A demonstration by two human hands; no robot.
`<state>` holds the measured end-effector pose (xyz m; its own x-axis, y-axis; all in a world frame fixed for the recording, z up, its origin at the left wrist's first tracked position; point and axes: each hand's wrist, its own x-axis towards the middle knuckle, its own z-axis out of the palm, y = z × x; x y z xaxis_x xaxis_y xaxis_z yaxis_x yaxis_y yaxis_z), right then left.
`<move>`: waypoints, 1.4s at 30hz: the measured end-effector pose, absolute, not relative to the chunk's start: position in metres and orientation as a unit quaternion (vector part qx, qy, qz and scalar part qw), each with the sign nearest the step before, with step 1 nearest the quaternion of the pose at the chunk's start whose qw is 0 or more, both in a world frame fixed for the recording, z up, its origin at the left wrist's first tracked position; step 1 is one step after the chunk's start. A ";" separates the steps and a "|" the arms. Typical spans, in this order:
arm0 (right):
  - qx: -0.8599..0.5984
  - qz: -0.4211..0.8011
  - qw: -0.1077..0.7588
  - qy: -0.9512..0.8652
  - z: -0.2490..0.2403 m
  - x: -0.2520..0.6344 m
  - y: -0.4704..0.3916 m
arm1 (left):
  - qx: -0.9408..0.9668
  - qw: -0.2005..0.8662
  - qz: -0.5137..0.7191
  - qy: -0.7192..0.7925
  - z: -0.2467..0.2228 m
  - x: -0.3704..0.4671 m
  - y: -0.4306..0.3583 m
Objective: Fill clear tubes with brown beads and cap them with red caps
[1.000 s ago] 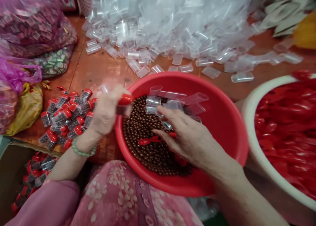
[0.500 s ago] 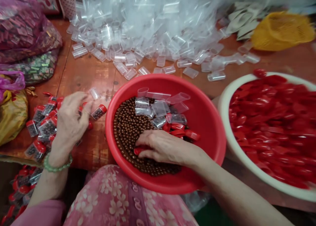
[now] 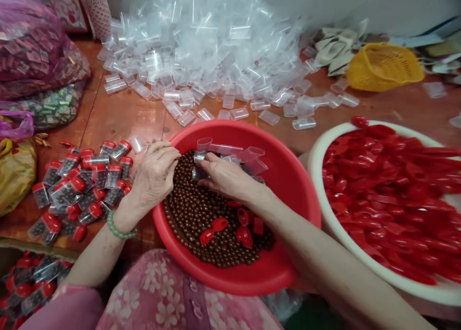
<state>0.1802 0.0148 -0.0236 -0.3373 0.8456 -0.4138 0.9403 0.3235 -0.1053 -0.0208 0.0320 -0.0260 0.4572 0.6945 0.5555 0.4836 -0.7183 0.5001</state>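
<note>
A red basin (image 3: 298, 200) in front of me holds brown beads (image 3: 194, 214), several clear plastic tubes (image 3: 225, 148) and a few red plastic caps (image 3: 245, 235). My right hand (image 3: 228, 177) reaches into it, its thumb and fingers closed on a clear plastic tube (image 3: 199, 173) above the beads. At the basin's left rim is my left hand (image 3: 155, 171), fingers curled together; whatever they may hold is hidden. Left of that hand lie several small clear containers (image 3: 99, 175) with red caps and dark beads inside. One loose clear tube (image 3: 136, 144) lies beyond them.
A big heap of clear tubes (image 3: 216, 46) covers the table's back. On the right stands a white tub (image 3: 317, 186) full of red caps (image 3: 392, 200). A yellow basket (image 3: 383, 70) sits at the back right. Filled bags (image 3: 39, 56) line the left; more capped containers (image 3: 32, 282) lie below.
My left hand has moved right from the capped containers to the basin's rim. My right hand has left a red cap among the beads and moved up to the clear tubes. The view has shifted slightly.
</note>
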 end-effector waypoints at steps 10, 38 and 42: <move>0.388 -0.146 0.171 0.894 -0.030 0.132 0.000 | 0.823 0.173 0.405 0.358 -0.030 -0.022 0.033; 0.356 -0.613 -0.253 0.658 0.008 0.185 -0.020 | 0.685 0.642 0.208 0.276 0.006 -0.030 -0.008; 0.382 -0.505 -0.263 0.728 0.014 0.188 -0.025 | 0.622 0.676 0.229 0.323 0.005 -0.015 -0.007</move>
<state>0.1882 -0.0251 0.0135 -0.5705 0.8213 -0.0026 0.2900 0.1985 -0.9362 -0.0154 -0.0075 0.0054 0.6858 0.7117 -0.1520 0.0926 0.1218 0.9882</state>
